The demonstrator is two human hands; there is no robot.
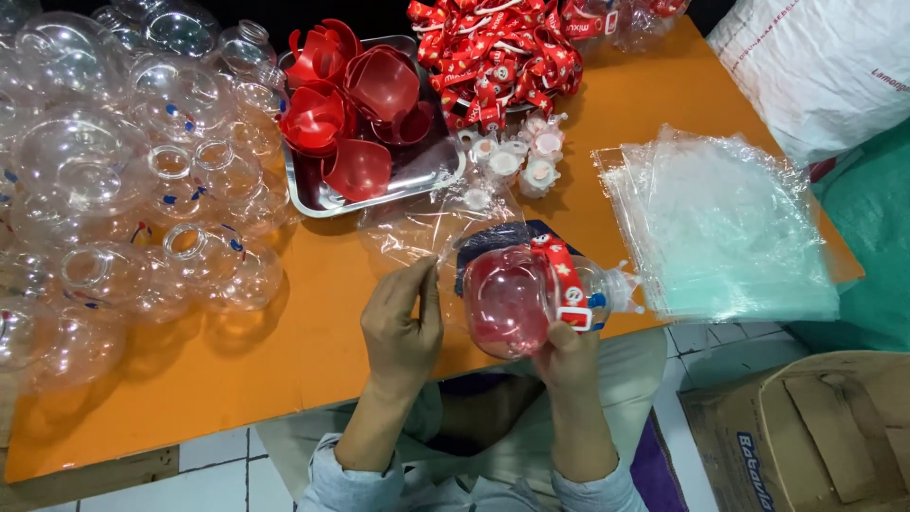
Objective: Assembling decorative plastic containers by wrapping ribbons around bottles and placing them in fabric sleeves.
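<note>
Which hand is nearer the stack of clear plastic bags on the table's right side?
Right. The right hand grips the round bottle just left of the stack of clear bags; the left hand sits farther left.

clear globes [104, 180]: the heap runs off the left and top edges, so its extent can't be told.
white sack [825, 66]: cut by the right edge.
cardboard box [815, 436]: clipped at the bottom corner.
red straps [493, 52]: the top is cut off.
right hand [569, 365]: the fingers are hidden behind the red-lined bottle [517, 299].
</note>
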